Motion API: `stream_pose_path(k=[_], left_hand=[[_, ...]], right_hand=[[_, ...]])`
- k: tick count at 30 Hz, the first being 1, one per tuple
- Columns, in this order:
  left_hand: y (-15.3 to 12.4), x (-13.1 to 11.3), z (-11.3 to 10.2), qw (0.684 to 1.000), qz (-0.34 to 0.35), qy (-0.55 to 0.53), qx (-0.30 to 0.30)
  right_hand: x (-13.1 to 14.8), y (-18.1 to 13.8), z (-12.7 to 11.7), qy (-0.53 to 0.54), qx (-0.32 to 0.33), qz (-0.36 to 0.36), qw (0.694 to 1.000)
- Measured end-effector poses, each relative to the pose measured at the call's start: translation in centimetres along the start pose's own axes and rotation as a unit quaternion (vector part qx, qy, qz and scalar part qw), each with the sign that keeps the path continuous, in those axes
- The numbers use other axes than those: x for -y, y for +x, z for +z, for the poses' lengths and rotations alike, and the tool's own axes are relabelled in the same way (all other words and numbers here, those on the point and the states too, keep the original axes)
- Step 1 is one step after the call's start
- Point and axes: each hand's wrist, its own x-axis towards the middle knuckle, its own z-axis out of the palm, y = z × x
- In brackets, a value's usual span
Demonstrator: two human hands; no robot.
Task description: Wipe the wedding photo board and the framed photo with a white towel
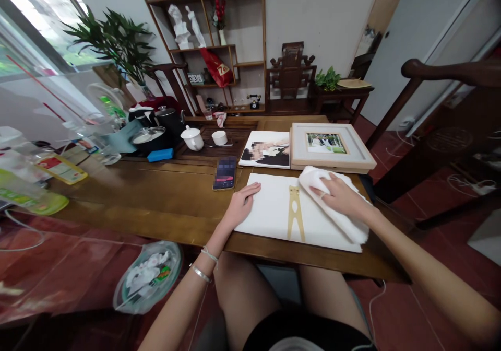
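A white board (270,210), seemingly the back of a picture frame with a tan stand (295,212), lies flat on the wooden table (156,194) in front of me. My left hand (242,202) rests flat on its left edge, fingers stretched out. My right hand (338,194) presses down on a white cloth (344,220) lying over the board's right part. A phone (225,173) lies just left of the board.
Beyond the board lie a photo print (266,150) and a framed photo (329,146). A tea tray with a white teapot (192,138) and cup (219,137) stands further back. Bottles and packets crowd the left. A waste bin (148,275) sits on the floor.
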Motion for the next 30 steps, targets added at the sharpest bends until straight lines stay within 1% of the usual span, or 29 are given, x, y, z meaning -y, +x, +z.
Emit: stream_pose_path(k=[1, 3, 4, 6, 8, 10, 12, 14, 17, 18, 20, 21, 23, 26, 28, 30], left_hand=[[0.0, 0.0, 0.0, 1.0, 0.0, 0.002, -0.001], [0.0, 0.0, 0.1, 1.0, -0.002, 0.007, 0.002], [0.0, -0.1, 0.1, 1.0, -0.003, 0.009, 0.004], [0.0, -0.1, 0.1, 1.0, -0.004, 0.01, 0.008], [0.0, -0.1, 0.1, 1.0, -0.005, 0.011, 0.009], [0.0, 0.0, 0.1, 1.0, -0.005, 0.012, 0.009], [0.0, 0.0, 0.1, 1.0, -0.006, 0.015, 0.009], [0.0, 0.1, 0.1, 1.0, -0.004, 0.017, 0.009], [0.0, 0.2, 0.1, 1.0, 0.003, 0.016, 0.004], [0.0, 0.3, 0.1, 1.0, 0.004, 0.015, 0.003], [0.0, 0.3, 0.1, 1.0, 0.003, 0.015, 0.001], [0.0, 0.3, 0.1, 1.0, 0.001, 0.016, 0.001], [0.0, 0.3, 0.1, 1.0, 0.002, 0.017, 0.001], [0.0, 0.3, 0.2, 1.0, 0.006, 0.014, 0.002], [0.0, 0.3, 0.2, 1.0, 0.006, 0.017, 0.004], [0.0, 0.3, 0.2, 1.0, 0.005, 0.021, 0.006]], right_hand=[[-0.2, -1.3, -0.3, 0.001, -0.001, -0.001, 1.0], [0.5, -4.3, -1.0, 0.015, 0.016, -0.023, 0.999], [1.3, -5.8, -1.4, 0.025, 0.046, -0.054, 0.997], [3.0, -8.6, -2.1, 0.044, 0.11, -0.093, 0.989], [4.4, -10.3, -2.7, 0.057, 0.147, -0.114, 0.981], [4.7, -10.5, -2.9, 0.067, 0.162, -0.111, 0.978], [3.8, -9.1, -2.7, 0.068, 0.155, -0.095, 0.981], [2.3, -6.6, -2.0, 0.054, 0.12, -0.09, 0.987], [0.1, -2.8, -0.9, 0.018, 0.05, -0.102, 0.993], [-0.3, -1.9, -0.6, 0.01, 0.037, -0.104, 0.994], [-0.6, -1.1, -0.3, 0.005, 0.038, -0.106, 0.994], [-0.3, -1.4, -0.3, 0.004, 0.05, -0.107, 0.993], [0.8, -3.0, -0.5, -0.001, 0.084, -0.11, 0.99], [3.4, -7.1, -1.4, -0.005, 0.137, -0.12, 0.983], [4.8, -9.6, -2.1, 0.015, 0.156, -0.133, 0.979], [5.4, -10.9, -2.8, 0.036, 0.17, -0.136, 0.975]])
